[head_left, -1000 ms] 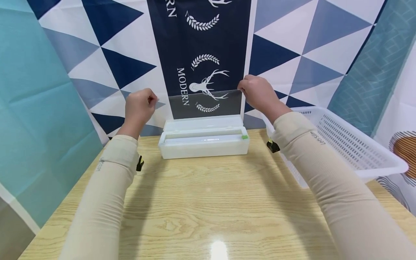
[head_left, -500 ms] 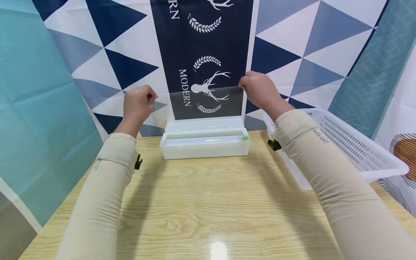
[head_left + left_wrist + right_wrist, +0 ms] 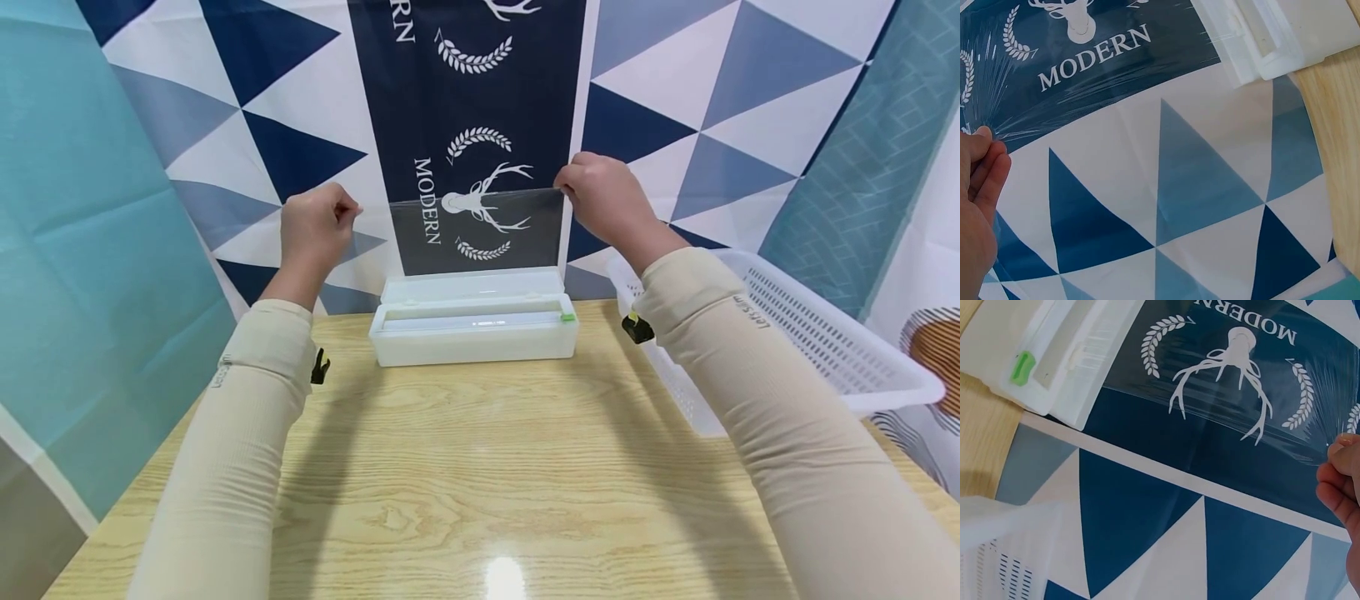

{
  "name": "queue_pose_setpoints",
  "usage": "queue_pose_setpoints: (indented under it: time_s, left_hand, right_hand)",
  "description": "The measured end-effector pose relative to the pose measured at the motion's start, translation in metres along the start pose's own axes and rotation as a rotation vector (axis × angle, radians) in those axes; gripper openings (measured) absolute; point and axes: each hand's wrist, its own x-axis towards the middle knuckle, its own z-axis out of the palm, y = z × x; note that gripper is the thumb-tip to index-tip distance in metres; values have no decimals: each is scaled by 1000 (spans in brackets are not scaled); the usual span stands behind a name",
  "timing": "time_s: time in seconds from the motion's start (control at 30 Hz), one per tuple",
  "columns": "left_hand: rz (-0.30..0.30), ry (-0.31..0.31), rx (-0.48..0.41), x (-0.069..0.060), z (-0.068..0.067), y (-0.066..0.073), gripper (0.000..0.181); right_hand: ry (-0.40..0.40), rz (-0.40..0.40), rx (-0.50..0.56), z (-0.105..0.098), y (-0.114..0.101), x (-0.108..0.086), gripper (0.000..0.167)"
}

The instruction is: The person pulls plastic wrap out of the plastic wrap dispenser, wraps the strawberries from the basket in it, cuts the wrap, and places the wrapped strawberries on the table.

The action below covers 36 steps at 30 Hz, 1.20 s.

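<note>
A clear sheet of plastic wrap stretches upward from a long white dispenser box at the back of the table. Its top left corner is pinched between the thumb and fingers of my left hand. My right hand pinches the top right corner. In the left wrist view, creases in the wrap fan out from my fingertips. The right wrist view shows the same wrap drawn taut from the box to my thumb. The box's lid stands raised behind it, and a green slider sits at its right end.
A white perforated plastic basket stands at the right of the wooden table, under my right forearm. Patterned cloth hangs directly behind the box. A teal curtain hangs on the left.
Both hands have risen a little, and the wrap's upper edge has gone up with them, so more of it shows above the box. The box has stayed in place.
</note>
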Motion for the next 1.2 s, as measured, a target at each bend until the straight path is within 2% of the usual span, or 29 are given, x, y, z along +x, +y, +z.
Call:
queue_pose_setpoints:
  time_s: [0.2, 0.33, 0.53, 0.7, 1.2]
  left_hand:
    - [-4, 18, -14, 1, -4, 2, 8]
    - [-2, 36, -8, 0, -6, 1, 9]
    - [51, 86, -7, 1, -9, 1, 9]
    - [84, 118, -4, 3, -13, 3, 10]
    - [88, 138, 13, 10, -23, 6, 14]
  right_hand:
    - [-7, 36, -8, -6, -4, 1, 18]
    - [15, 30, -3, -8, -6, 1, 17]
    - [68, 8, 6, -11, -6, 1, 17]
    - [82, -2, 3, -15, -6, 2, 18]
    - [99, 30, 19, -28, -9, 8, 17]
